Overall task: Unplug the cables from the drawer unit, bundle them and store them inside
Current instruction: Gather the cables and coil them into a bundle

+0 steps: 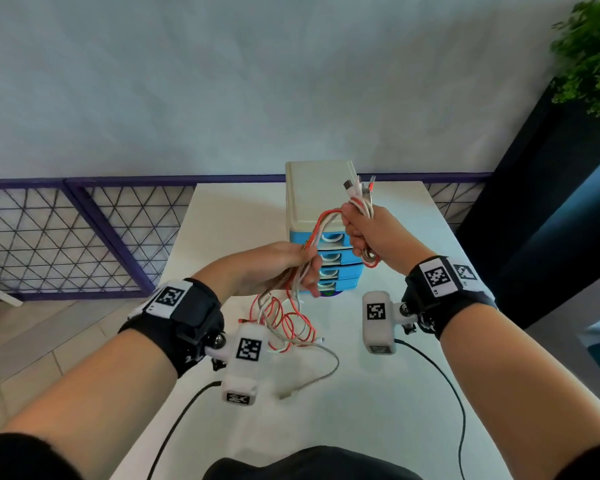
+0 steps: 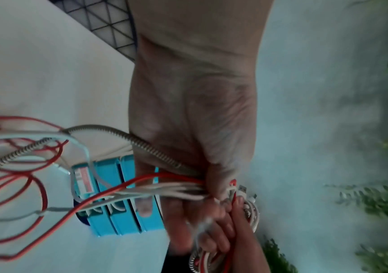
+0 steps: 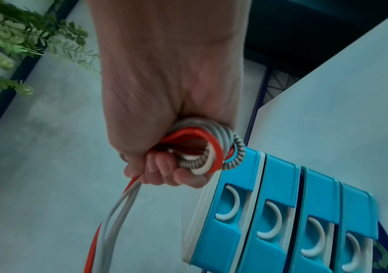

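Fingers (image 3: 165, 170) apparently round cables (image 3: 202, 147)

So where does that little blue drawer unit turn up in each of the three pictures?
Head view: drawer unit at the centre, standing on the white table behind both hands.
Left wrist view: lower middle, tipped sideways, behind the cables.
Right wrist view: lower right, four handles showing.
Shared landmark: the red cable in the bundle.

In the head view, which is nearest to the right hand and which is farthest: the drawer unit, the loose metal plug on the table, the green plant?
1. Drawer unit: just behind and left of the right hand, overlapping it in the picture.
2. Loose metal plug: on the table, towards the person and left.
3. Green plant: far up at the right corner.
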The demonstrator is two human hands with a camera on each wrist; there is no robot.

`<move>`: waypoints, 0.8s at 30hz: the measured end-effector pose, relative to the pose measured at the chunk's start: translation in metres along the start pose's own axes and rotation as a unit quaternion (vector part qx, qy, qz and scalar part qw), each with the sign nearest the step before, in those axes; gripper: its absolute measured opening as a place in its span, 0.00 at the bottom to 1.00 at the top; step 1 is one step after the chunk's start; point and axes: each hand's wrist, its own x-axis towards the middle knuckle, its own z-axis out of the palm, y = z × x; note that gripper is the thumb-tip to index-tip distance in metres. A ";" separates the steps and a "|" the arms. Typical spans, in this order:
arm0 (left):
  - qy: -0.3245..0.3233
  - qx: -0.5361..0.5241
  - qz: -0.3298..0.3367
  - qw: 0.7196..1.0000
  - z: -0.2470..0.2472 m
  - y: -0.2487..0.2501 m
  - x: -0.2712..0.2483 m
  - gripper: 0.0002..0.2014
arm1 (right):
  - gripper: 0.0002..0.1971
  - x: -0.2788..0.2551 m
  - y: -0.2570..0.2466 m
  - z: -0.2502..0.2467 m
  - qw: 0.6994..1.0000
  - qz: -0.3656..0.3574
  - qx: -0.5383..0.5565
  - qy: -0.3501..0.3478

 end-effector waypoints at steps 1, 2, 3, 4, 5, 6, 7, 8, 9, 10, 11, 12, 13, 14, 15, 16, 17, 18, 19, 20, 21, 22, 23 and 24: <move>0.016 0.022 0.004 1.000 0.000 -0.001 0.000 0.16 | 0.16 0.001 0.001 -0.001 1.000 0.000 0.004 0.000; 0.050 0.052 0.009 0.997 0.001 0.000 0.001 0.16 | 0.16 0.002 0.001 0.000 1.000 0.001 0.006 0.003; 0.092 0.090 0.017 0.992 0.004 0.000 0.003 0.16 | 0.16 0.003 0.001 0.001 1.000 0.002 0.003 0.007; 0.136 0.129 0.027 0.982 0.009 0.001 0.005 0.16 | 0.16 0.004 0.001 0.002 1.000 0.005 -0.002 0.010; 0.177 0.165 0.040 0.969 0.013 0.001 0.007 0.16 | 0.17 0.005 0.001 0.005 1.000 0.009 -0.013 0.011; 0.215 0.212 0.056 0.952 0.017 0.002 0.009 0.16 | 0.18 0.006 0.002 0.007 1.000 0.011 -0.027 0.008; 0.250 0.269 0.073 0.927 0.022 0.002 0.010 0.15 | 0.19 0.006 0.004 0.008 0.999 0.014 -0.039 0.002; 0.280 0.324 0.084 0.900 0.027 0.003 0.010 0.15 | 0.20 0.006 0.005 0.010 0.999 0.021 -0.040 -0.004; 0.308 0.374 0.088 0.870 0.034 0.004 0.009 0.15 | 0.21 0.007 0.006 0.012 0.999 0.030 -0.027 -0.012; 0.333 0.424 0.089 0.838 0.041 0.005 0.008 0.14 | 0.22 0.007 0.006 0.015 0.999 0.043 -0.005 -0.022; 0.348 0.470 0.089 0.807 0.048 0.006 0.006 0.11 | 0.23 0.007 0.005 0.018 0.998 0.056 0.025 -0.032; 0.353 0.508 0.083 0.781 0.055 0.008 0.004 0.07 | 0.25 0.006 0.003 0.020 0.995 0.073 0.058 -0.039; 0.351 0.539 0.071 0.762 0.062 0.010 0.002 0.04 | 0.28 0.005 -0.001 0.022 0.991 0.089 0.091 -0.044; 0.345 0.560 0.052 0.751 0.068 0.012 0.001 0.04 | 0.35 0.003 -0.004 0.022 0.986 0.102 0.120 -0.056; 0.338 0.576 0.034 0.744 0.072 0.011 0.000 0.06 | 0.44 0.001 -0.004 0.023 0.981 0.114 0.140 -0.069; 0.335 0.588 0.021 0.735 0.074 0.012 0.000 0.07 | 0.53 -0.001 -0.005 0.025 0.974 0.126 0.167 -0.087; 0.335 0.596 0.011 0.730 0.076 0.013 0.000 0.08 | 0.57 -0.003 -0.005 0.025 0.967 0.135 0.194 -0.096; 0.333 0.600 0.003 0.727 0.077 0.015 0.001 0.08 | 0.55 -0.005 -0.007 0.025 0.965 0.140 0.201 -0.098; 0.329 0.599 -0.005 0.730 0.078 0.015 0.003 0.08 | 0.48 -0.005 -0.008 0.025 0.965 0.138 0.198 -0.099; 0.323 0.594 -0.016 0.736 0.079 0.016 0.003 0.09 | 0.38 -0.005 -0.009 0.026 0.964 0.139 0.200 -0.105; 0.317 0.593 -0.026 0.740 0.080 0.016 0.004 0.10 | 0.30 -0.004 -0.009 0.026 0.964 0.140 0.196 -0.114; 0.309 0.598 -0.035 0.739 0.081 0.018 0.005 0.11 | 0.25 -0.005 -0.008 0.027 0.965 0.139 0.188 -0.114; 0.300 0.609 -0.045 0.733 0.082 0.020 0.007 0.13 | 0.21 -0.006 -0.007 0.028 0.967 0.139 0.180 -0.114; 0.286 0.620 -0.064 0.728 0.082 0.023 0.011 0.15 | 0.18 -0.007 -0.008 0.029 0.969 0.138 0.169 -0.116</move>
